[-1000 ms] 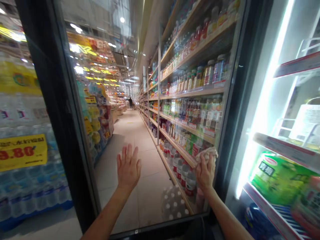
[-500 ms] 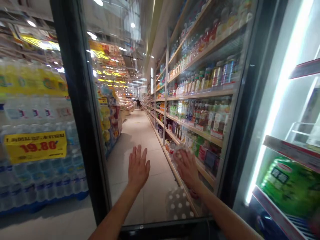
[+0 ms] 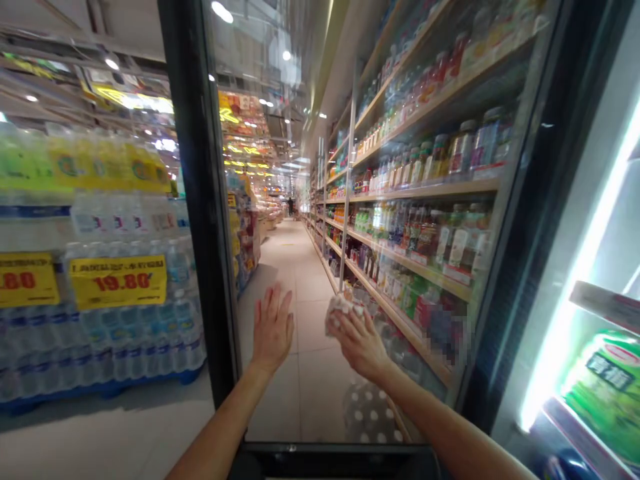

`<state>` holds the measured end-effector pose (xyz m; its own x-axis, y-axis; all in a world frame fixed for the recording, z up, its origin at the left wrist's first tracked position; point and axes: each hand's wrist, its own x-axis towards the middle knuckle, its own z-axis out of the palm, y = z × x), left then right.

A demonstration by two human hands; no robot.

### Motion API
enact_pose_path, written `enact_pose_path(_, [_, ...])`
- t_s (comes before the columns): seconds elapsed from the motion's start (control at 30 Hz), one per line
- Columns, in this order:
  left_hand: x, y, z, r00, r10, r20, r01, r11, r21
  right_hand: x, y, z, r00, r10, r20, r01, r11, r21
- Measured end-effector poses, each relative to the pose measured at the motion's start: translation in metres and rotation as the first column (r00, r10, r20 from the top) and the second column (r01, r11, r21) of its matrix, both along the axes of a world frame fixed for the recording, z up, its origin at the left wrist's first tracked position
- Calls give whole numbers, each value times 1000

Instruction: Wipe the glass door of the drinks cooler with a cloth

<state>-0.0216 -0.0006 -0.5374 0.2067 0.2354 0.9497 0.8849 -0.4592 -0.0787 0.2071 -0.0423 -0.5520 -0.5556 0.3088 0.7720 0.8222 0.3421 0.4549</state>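
Covering the cloth (image 3: 345, 301): right hand (image 3: 363, 343), right of lower centre, its fingers slightly apart and stretched over the fabric; whether they grip it or only press it, I cannot tell.
Cloth: pale and crumpled, under the fingertips, just below the middle of the frame.
Left hand (image 3: 271, 333): lower centre, raised with its back to the camera, fingers straight and slightly apart, nothing visible in it.
Glass pane (image 3: 280, 413): in front of both hands, bordered by a dark frame (image 3: 193, 167).
Green bag (image 3: 610, 393): lower right, beside a bright light strip (image 3: 575, 293).
Bottled drinks (image 3: 120, 363): stacked at left, behind a yellow 19.80 sign (image 3: 117, 281).
Shelves (image 3: 425, 190): right half, lined with drinks.
Distant person (image 3: 291, 207): a small dark figure above centre.
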Motion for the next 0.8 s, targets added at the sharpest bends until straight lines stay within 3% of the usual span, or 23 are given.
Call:
enact_pose_path(0.07, [-2,-1,-4,1000,16,-22,-16,1000,14,-4,1,-12,991,82,107,-79,996,-36])
enact_pose_path(0.1, [-3,-1,-5,999,19,-28,-18,1000,20,-6,4,-7,989,97,112,-93,995,-37])
enact_pose_path(0.23, [-5,-1,-4,1000,7,0,-7,999,43,-20,18,57,991,9,-137,-2,999,54])
enact_pose_path(0.3, [-5,-2,-4,1000,-4,26,3,999,38,-28,21,76,977,-23,-213,39,997,72])
enact_pose_path(0.37, [-6,-4,-5,999,-11,35,10,1000,24,-34,19,66,987,-1,-160,9,999,48])
enact_pose_path(0.5, [-13,-5,-10,1000,-9,20,9,1000,11,-33,7,3,982,146,120,-139,988,-65])
enact_pose_path(0.57, [-17,-5,-12,1000,-9,0,9,1000,13,-33,6,-7,962,182,201,-168,982,-85])
enact_pose_path(0.63, [-20,-4,-13,1000,-11,-6,11,1000,9,-37,11,10,974,169,153,-165,985,-39])
enact_pose_path(0.73, [-21,-5,-13,999,-28,25,28,1000,14,-50,20,58,992,96,-78,-92,995,44])
enact_pose_path(0.8, [-20,-8,-12,997,-56,61,55,998,16,-59,25,75,984,61,-168,-52,997,61])
